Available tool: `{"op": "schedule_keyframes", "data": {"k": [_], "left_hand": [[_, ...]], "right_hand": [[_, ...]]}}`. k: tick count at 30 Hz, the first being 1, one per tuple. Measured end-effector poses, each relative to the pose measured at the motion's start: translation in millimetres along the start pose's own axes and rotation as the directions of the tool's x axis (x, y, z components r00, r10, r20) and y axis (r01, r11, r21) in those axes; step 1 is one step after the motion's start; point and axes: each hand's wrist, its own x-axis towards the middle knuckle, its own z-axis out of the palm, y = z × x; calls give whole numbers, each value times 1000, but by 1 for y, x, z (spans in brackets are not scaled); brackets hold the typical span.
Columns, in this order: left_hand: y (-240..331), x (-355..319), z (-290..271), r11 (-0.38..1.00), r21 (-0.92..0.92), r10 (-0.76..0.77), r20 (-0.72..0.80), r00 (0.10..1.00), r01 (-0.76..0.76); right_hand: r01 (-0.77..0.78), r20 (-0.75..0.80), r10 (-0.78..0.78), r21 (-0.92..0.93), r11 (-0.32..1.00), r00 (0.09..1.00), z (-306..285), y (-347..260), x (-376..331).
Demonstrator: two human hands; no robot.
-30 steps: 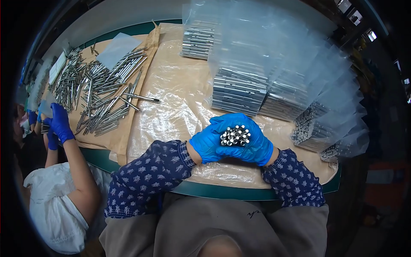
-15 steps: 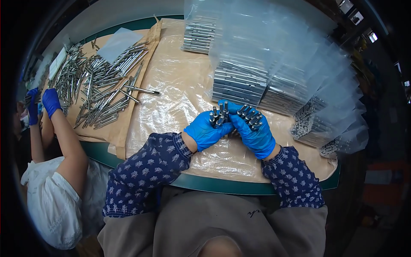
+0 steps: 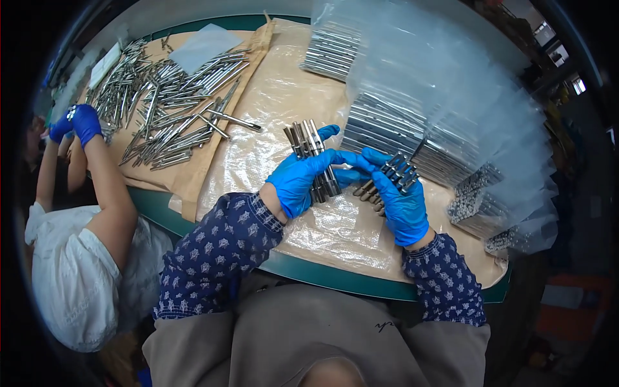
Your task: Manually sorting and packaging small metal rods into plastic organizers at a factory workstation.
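Note:
My left hand (image 3: 298, 180), in a blue glove, is closed round a bundle of metal rods (image 3: 314, 143). The rods stand tilted, with ends sticking out above and below the fingers. My right hand (image 3: 404, 209), gloved the same, grips a second bundle of metal rods (image 3: 398, 171), their dark ends fanned out past the thumb. The fingertips of both hands meet or nearly meet between the bundles. Both hands are above the plastic-covered brown sheet (image 3: 348, 238), close to the clear bags of stacked rods (image 3: 387, 122). How many rods each hand holds is hard to tell.
A heap of loose metal rods (image 3: 161, 109) covers brown paper at the left, a pale plastic sheet (image 3: 205, 48) on it. A co-worker's dark blue gloved hands (image 3: 84, 126) hold something small there. More bagged rods (image 3: 480, 193) line the right. The green table edge (image 3: 335, 278) runs before me.
My hands have moved slightly apart, and the two bundles have separated. The left bundle is now tipped to show its length. The whole view has shifted a little. The co-worker's hands have come together.

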Motion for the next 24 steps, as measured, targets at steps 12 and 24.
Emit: {"op": "schedule_keyframes", "data": {"k": [12, 24], "left_hand": [[5, -29, -12, 949, -301, -47, 151, 987, 91], [10, -33, -10, 805, -571, -40, 224, 974, 164]], "right_hand": [[-62, 48, 53, 201, 978, 997, 7, -8, -1], [-289, 113, 281, 60, 955, 953, 4, -7, 1]]}}
